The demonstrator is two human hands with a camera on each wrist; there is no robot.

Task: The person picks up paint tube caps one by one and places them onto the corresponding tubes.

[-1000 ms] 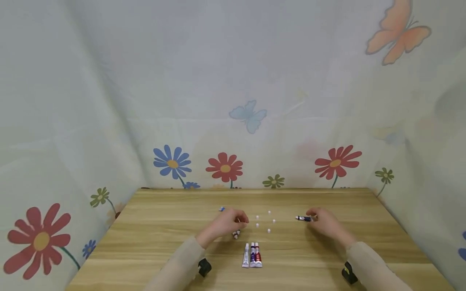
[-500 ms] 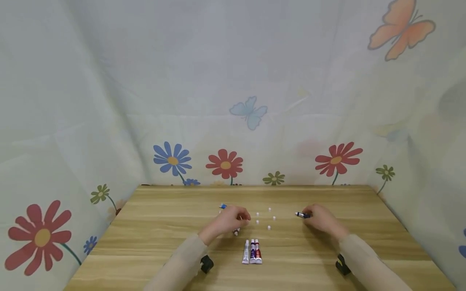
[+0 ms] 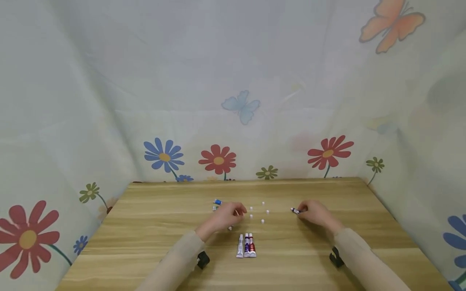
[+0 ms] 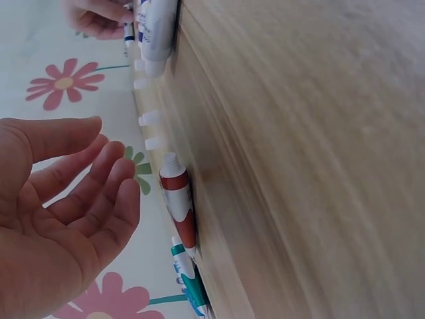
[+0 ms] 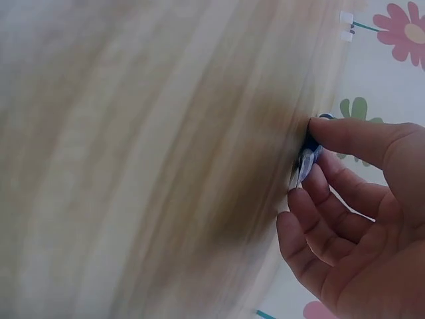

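Because the silver tube, purple tube and red tube lie nearest the person on the bench, the left sleeve could sweep them askew if that arm swings inward low. Next out: left hand relaxed, fingers loosely bent, nothing held. Brown tube just beside it; might roll if the knuckles drop. Right hand, well apart, pinches the dark blue tube between thumb and fingers, white end toward the middle. Exposed end looks unsupported, so a loose pinch could let it swivel or slip. Cannot tell whether it bears on the bench. Between the hands, 5 white pieces, perhaps caps; small, likely to skitter if nudged. Beyond the left hand, blue tube and green tube: a careless reach could bump both.
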